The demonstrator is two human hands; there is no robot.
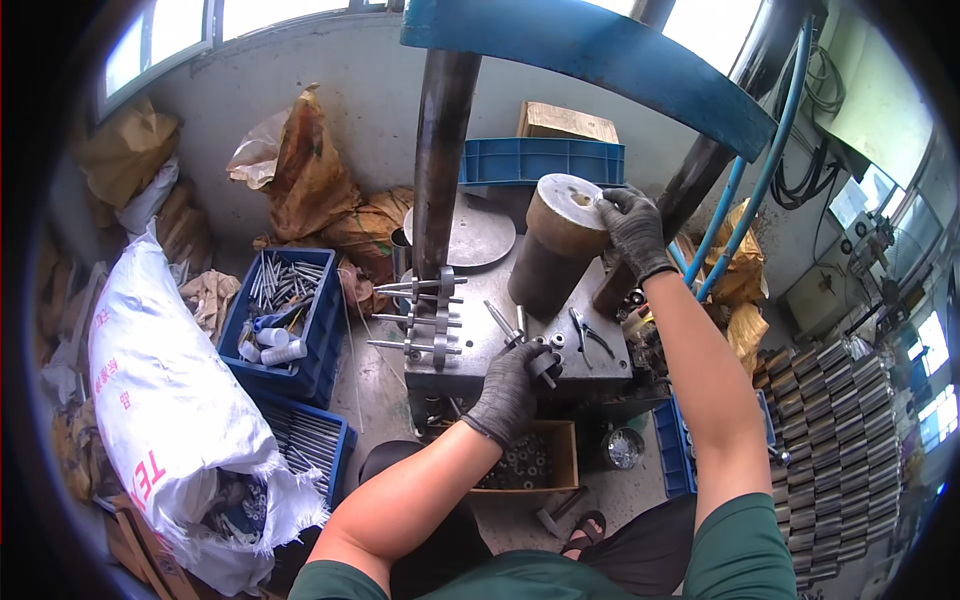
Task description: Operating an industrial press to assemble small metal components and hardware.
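Far left of frame: large white sack [165,400] slumped beside two blue crates; upper crate [283,325] holding loose metal rods and a few white bottles, lower crate [310,435] filled with more rods. Upper left: brown paper bags [310,175] piled against the grey wall. Centre: grey steel work plate [480,325] of a press, dark vertical column [440,140] rising from its back edge, blue frame beam [600,60] across the top. Left edge of plate: rack of rods with collars [425,315] sticking out sideways. Left hand [510,390], grey glove, at front edge of plate, fingers curled closed around a small dark metal part [545,365]. Just beside it on the plate: pliers [590,335] and a couple of small rings. Below the plate: cardboard box [535,460] of small dark rings. Right of centre: heavy rusty cylinder [555,245] standing tilted on the plate; right hand [632,230], gloved, clamped over its top rim. Hands well apart. Behind: blue tray [540,160] with a cardboard box on it. Far right: stacked rows of grey metal sleeves [830,450].
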